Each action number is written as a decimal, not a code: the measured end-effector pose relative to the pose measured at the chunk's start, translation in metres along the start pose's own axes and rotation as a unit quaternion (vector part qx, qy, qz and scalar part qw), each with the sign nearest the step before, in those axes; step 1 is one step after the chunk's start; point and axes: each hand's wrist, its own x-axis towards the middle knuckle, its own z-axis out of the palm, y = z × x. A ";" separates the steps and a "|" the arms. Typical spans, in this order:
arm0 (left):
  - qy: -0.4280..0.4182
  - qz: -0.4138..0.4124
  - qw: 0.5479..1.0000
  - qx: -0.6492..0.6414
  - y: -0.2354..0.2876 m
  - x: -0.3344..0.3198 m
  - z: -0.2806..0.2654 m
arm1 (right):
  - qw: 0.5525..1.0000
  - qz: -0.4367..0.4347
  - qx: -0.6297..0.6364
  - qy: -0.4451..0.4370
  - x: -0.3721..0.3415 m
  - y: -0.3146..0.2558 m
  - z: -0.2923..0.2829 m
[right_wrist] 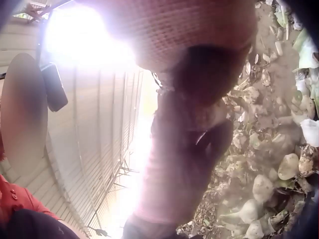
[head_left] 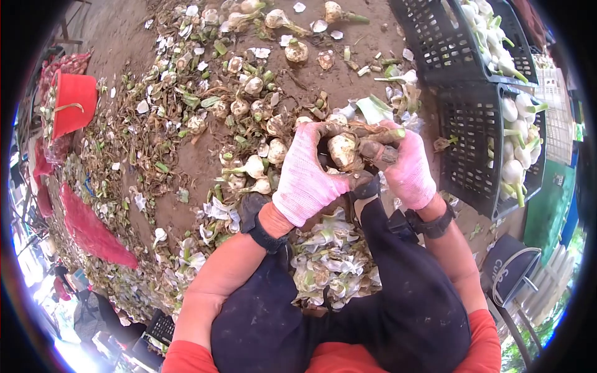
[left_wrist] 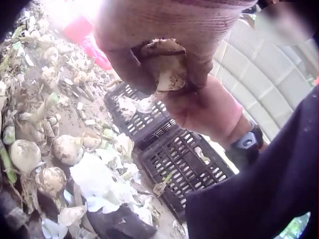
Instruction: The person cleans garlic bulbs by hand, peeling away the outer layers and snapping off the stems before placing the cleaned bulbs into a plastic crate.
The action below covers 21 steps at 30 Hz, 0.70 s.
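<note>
Both hands wear pink-and-white gloves with soiled fingers and meet in front of the knees. A dirt-streaked garlic bulb (head_left: 342, 150), its stalk pointing right, is between them in the head view. My left hand (head_left: 309, 177) grips the bulb, thumb below and fingers above. On the stalk side, my right hand (head_left: 407, 166) has its fingers curled round the stalk. In the left wrist view, the bulb (left_wrist: 172, 72) shows pale skin under the left fingers. The right wrist view is dark around the hands, and the bulb is mostly hidden there.
Two black crates (head_left: 469, 140) of white garlic stand at the right. Unpeeled garlic bulbs (head_left: 239, 107) and dry skins cover the ground ahead and left. Peelings (head_left: 336, 261) lie between the legs. A red bucket (head_left: 74, 104) and red mesh sack (head_left: 93, 229) are far left.
</note>
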 end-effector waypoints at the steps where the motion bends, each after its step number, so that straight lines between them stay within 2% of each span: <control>1: 0.002 0.005 1.000 -0.019 -0.001 0.000 0.000 | 1.000 -0.012 -0.014 -0.009 0.000 0.002 -0.002; 2: 0.003 0.005 1.000 -0.019 -0.001 -0.001 0.000 | 1.000 -0.014 -0.015 -0.010 0.000 0.001 -0.003; 4: -0.013 -0.073 0.991 -0.111 0.002 -0.003 -0.002 | 1.000 0.018 -0.019 -0.017 -0.002 -0.003 -0.003; 8: -0.036 -0.092 0.994 -0.043 0.005 -0.003 -0.011 | 0.998 0.054 -0.017 -0.034 -0.004 -0.003 -0.005; 10: -0.071 -0.195 0.963 -0.170 0.020 -0.001 -0.017 | 0.998 0.026 0.001 -0.058 -0.004 0.002 -0.006; 11: -0.078 -0.137 0.976 -0.150 0.016 -0.003 -0.019 | 0.998 0.026 0.001 -0.059 -0.005 -0.001 -0.006; 12: -0.078 -0.138 0.976 -0.150 0.008 -0.005 -0.020 | 0.999 0.014 -0.027 -0.040 -0.008 -0.007 -0.006; 14: -0.024 -0.185 0.971 -0.149 -0.010 -0.005 -0.021 | 0.998 0.002 -0.056 -0.019 -0.012 -0.008 -0.007; 15: -0.095 -0.192 0.952 -0.216 -0.010 -0.001 -0.028 | 0.998 -0.003 -0.064 -0.020 -0.014 -0.003 -0.006; 16: -0.095 -0.194 0.952 -0.216 -0.007 -0.002 -0.030 | 0.997 -0.008 -0.072 -0.021 -0.016 0.000 -0.005; 18: -0.140 -0.282 0.918 -0.242 0.001 -0.001 -0.032 | 0.998 0.024 -0.043 -0.038 -0.012 0.001 -0.007; 19: -0.105 -0.172 0.957 -0.208 -0.018 0.000 -0.026 | 0.997 0.057 -0.013 -0.055 -0.010 0.001 -0.007; 20: -0.106 -0.172 0.957 -0.208 -0.033 -0.005 -0.025 | 0.997 0.057 -0.013 -0.054 -0.011 0.000 -0.008; 21: -0.100 -0.158 0.973 -0.135 -0.026 -0.006 -0.023 | 0.998 0.049 -0.004 -0.036 -0.012 0.000 -0.008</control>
